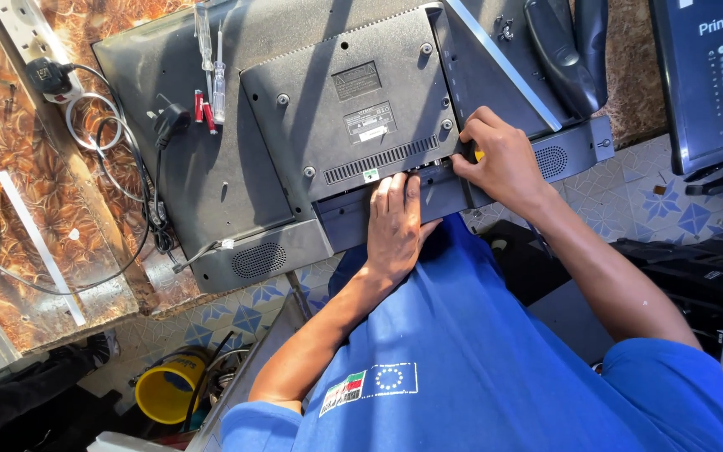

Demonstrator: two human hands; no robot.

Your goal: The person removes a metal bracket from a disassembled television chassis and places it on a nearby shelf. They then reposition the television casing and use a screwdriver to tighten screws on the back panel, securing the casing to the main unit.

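Left hand (pixel 395 224) pressed flat, fingers together, on dark grey plastic television back panel (pixel 353 109); right hand (pixel 502 159) pinching its lower edge just beside.

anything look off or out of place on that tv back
The flat-screen set lies face down and overhangs the table edge, steadied by the left hand and right hand. Screwdrivers lie loose on its back.

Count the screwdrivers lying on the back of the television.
2. Both screwdrivers lie side by side near the panel's upper left: one with a clear handle, the other just right of it. Others may be hidden.
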